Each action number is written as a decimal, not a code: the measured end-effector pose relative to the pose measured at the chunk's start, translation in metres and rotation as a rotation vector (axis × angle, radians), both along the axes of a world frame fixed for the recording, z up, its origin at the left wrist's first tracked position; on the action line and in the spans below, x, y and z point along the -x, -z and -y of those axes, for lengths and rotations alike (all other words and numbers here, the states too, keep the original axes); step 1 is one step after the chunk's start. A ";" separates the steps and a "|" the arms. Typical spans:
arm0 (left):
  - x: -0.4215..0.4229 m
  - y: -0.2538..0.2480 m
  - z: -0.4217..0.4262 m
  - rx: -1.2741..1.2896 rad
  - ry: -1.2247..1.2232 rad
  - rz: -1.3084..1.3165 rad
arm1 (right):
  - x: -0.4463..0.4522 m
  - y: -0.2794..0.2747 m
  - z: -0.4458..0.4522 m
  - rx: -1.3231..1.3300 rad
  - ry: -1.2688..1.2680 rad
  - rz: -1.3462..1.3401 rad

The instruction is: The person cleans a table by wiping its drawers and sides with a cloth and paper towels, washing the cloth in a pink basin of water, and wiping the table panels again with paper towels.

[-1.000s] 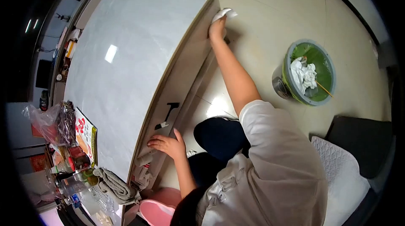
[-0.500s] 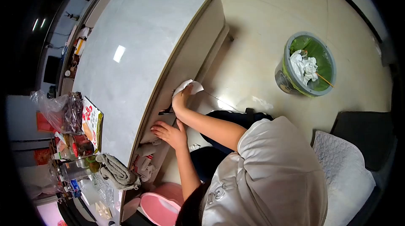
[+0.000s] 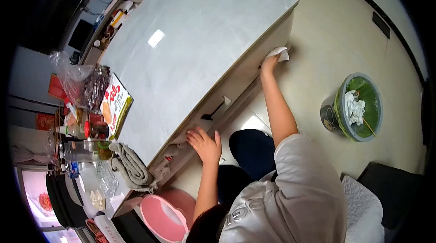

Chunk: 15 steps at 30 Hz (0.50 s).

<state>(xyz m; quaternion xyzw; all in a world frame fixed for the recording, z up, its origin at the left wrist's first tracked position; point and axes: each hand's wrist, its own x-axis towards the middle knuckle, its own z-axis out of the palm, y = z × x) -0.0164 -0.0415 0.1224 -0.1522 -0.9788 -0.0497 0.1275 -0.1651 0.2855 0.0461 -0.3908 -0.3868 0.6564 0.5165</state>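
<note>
My right hand [image 3: 270,63] is closed on a white tissue [image 3: 280,53], pressed to the side panel of the table near its far right corner. Lower down on the same side, my left hand [image 3: 205,145] rests with its fingers spread on the drawer front and holds nothing. Between the two hands a black handle [image 3: 213,112] shows on the panel. The table's grey-white top [image 3: 200,34] is glossy and reflects a lamp.
A bin [image 3: 360,107] with a green liner and crumpled tissues stands on the floor at the right. Pink basins [image 3: 165,218] sit below the table. A folded grey towel [image 3: 131,166], snack packet [image 3: 116,104], jars and plastic bags crowd the table's left end.
From beside my left hand, my right hand has moved with the tissue along the panel to the far corner. My left hand stays on the drawer front. The view has shifted.
</note>
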 end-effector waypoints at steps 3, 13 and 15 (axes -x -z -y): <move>-0.007 -0.001 0.003 -0.186 0.069 -0.011 | -0.018 -0.011 0.027 0.102 -0.053 0.142; -0.044 -0.034 0.055 -0.662 0.125 0.164 | -0.068 -0.015 0.300 0.963 -0.461 0.001; -0.057 -0.030 0.074 -0.787 0.074 0.177 | -0.047 0.018 0.335 0.921 -0.351 0.173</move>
